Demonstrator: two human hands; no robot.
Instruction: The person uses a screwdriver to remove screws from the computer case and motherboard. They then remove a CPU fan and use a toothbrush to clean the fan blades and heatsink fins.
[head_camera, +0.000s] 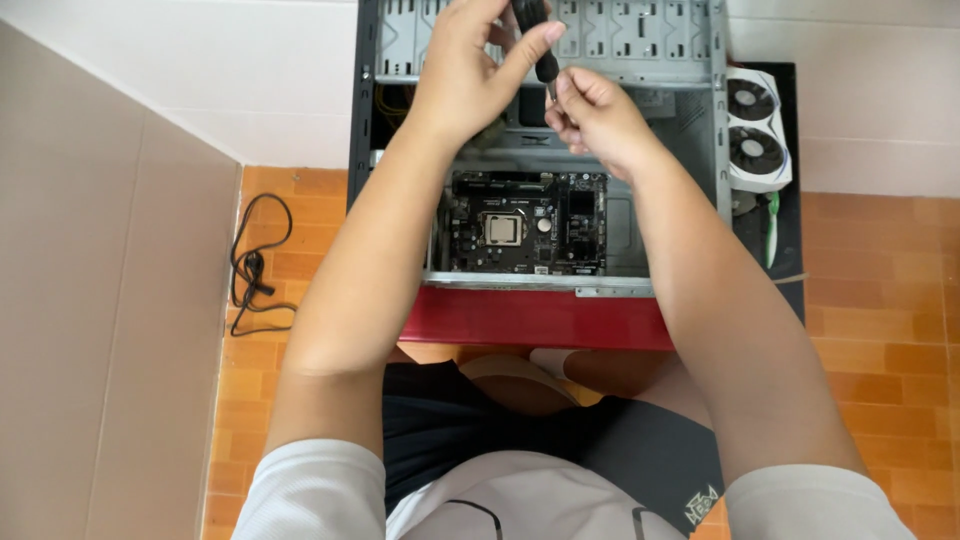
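An open computer case (715, 130) lies on its side on a red stand in front of me. A black motherboard (525, 222) with a square processor socket sits inside it. My left hand (465, 65) is wrapped around the black handle of a screwdriver (540, 45), held upright above the far part of the case. My right hand (590, 115) pinches the screwdriver's metal shaft near its tip with closed fingers.
A white graphics card (757, 125) with two fans lies to the right of the case. A black cable (255, 265) is coiled on the orange tiled floor at left. A beige board (100, 300) leans along the left. My knees are under the red stand (530, 318).
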